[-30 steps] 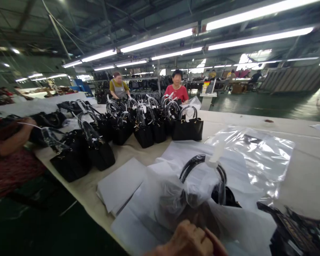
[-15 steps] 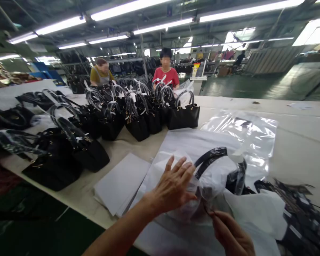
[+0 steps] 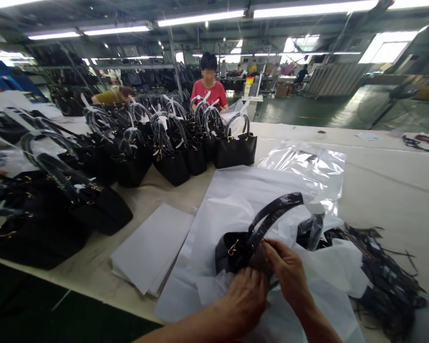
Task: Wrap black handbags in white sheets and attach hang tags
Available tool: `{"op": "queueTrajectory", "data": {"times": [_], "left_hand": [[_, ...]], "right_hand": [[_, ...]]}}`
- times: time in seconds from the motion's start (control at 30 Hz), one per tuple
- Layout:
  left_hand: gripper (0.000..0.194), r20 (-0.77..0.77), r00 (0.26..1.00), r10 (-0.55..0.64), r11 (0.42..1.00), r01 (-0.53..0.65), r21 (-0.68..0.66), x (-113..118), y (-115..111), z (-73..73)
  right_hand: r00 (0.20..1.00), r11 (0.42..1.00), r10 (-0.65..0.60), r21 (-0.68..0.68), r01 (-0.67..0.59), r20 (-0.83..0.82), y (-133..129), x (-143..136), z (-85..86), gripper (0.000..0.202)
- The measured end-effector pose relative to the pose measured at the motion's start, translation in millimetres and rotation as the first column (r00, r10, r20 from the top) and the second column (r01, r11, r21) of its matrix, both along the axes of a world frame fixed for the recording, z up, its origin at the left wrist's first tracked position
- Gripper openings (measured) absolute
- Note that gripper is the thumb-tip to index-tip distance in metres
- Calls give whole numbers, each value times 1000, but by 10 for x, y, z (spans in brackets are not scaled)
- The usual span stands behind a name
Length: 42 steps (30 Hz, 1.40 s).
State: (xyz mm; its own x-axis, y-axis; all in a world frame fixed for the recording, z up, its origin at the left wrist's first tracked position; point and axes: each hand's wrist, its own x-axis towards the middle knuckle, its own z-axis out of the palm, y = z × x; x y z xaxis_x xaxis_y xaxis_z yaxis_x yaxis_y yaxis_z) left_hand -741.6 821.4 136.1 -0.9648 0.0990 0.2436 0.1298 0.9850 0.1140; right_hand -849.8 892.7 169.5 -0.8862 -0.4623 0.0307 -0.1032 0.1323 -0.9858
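Note:
A small black handbag [image 3: 224, 252] sits tilted among white tissue paper [image 3: 229, 209], its arched handle [image 3: 279, 209] wrapped in clear film. A gold clasp shows at its open mouth. My left hand [image 3: 246, 295] is closed against the bag's near side, its fingertips partly hidden. On the right, my right hand [image 3: 286, 267] pinches the bag's edge near the handle base. Another film-wrapped handle [image 3: 312, 231] rises behind that hand, its lower part covered by paper.
Rows of black handbags [image 3: 173, 164] stand at left and back. A stack of white sheets [image 3: 152, 247] lies left of the tissue. Clear plastic bags [image 3: 307, 162] lie beyond, dark straps [image 3: 389, 281] at right. One person in red [image 3: 209, 90] faces the table; another bends at left.
Tissue has come away from the handbag, so its black body and clasp now show. My left hand went from spread to closed, lower down; my right hand moved up to the handle base.

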Motion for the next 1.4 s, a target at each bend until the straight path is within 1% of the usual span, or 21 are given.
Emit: {"op": "queueTrajectory", "data": {"times": [0.07, 0.13, 0.17, 0.23, 0.33, 0.4, 0.43, 0.5, 0.63, 0.73, 0.83, 0.93, 1.0, 1.03, 1.07, 1.1, 1.2, 1.23, 1.27, 1.33, 1.4], "left_hand": [[24, -79, 997, 4, 981, 12, 196, 18, -158, 193], [23, -180, 976, 122, 923, -44, 383, -22, -342, 393], [26, -197, 960, 197, 874, -81, 479, -69, -434, 476], [25, -128, 945, 300, 735, -143, 663, -209, -590, 593], [21, 78, 958, 274, 516, -215, 829, -439, -724, 645], [18, 172, 953, 248, 413, -264, 871, -540, -750, 630], [18, 198, 947, 252, 383, -285, 879, -568, -753, 617], [17, 199, 940, 276, 381, -297, 875, -588, -757, 594], [12, 151, 966, 211, 497, -239, 834, -576, -787, 565], [19, 161, 979, 128, 539, -205, 817, -584, -813, 549], [16, 175, 976, 133, 576, -220, 788, -596, -820, 537], [11, 172, 969, 178, 580, -244, 777, -577, -820, 539], [11, 123, 974, 190, 533, -208, 820, -539, -831, 542], [11, 107, 975, 195, 483, -190, 855, -513, -841, 541], [9, 116, 975, 191, 401, -185, 897, -485, -854, 538], [7, 151, 974, 172, 284, -195, 939, -457, -869, 533], [13, 268, 963, 13, -167, -263, 950, -392, -917, 515], [18, 271, 962, -36, -292, -270, 918, -380, -932, 511], [22, 256, 964, -67, -382, -262, 886, -373, -946, 511], [27, 216, 972, -94, -481, -234, 845, -367, -968, 519], [29, 187, 976, -110, -495, -217, 841, -358, -977, 531]], "right_hand": [[999, 998, 29, 54, -27, -35, -53, -10, 14, 36], [996, 993, 54, 112, -46, -68, -83, -24, 31, 35], [994, 988, 71, 140, -59, -87, -93, -34, 41, 34], [987, 979, 108, 184, -85, -116, -107, -57, 69, 33], [975, 961, 155, 253, -112, -157, -124, -96, 140, 31], [969, 943, 181, 310, -123, -166, -131, -119, 196, 32], [968, 934, 193, 332, -130, -163, -133, -130, 220, 32], [966, 925, 219, 346, -159, -141, -132, -149, 246, 34], [968, 926, 241, 315, -207, -72, -116, -181, 201, 35], [966, 926, 253, 301, -226, -53, -106, -203, 150, 34], [963, 930, 267, 273, -247, -39, -109, -212, 133, 32], [963, 934, 265, 256, -247, -39, -110, -199, 128, 30], [967, 939, 252, 251, -235, -37, -101, -177, 120, 30], [970, 942, 241, 247, -225, -36, -93, -163, 116, 31], [972, 946, 231, 243, -216, -35, -82, -147, 111, 32], [974, 949, 222, 239, -208, -34, -70, -130, 107, 33], [973, 947, 228, 244, -210, -48, -24, -81, 89, 32], [970, 944, 235, 253, -213, -60, -7, -67, 83, 31], [967, 939, 241, 269, -212, -79, 11, -54, 77, 31], [956, 921, 257, 336, -197, -141, 46, -38, 77, 28], [936, 887, 274, 434, -158, -219, 76, -33, 97, 26]]}}
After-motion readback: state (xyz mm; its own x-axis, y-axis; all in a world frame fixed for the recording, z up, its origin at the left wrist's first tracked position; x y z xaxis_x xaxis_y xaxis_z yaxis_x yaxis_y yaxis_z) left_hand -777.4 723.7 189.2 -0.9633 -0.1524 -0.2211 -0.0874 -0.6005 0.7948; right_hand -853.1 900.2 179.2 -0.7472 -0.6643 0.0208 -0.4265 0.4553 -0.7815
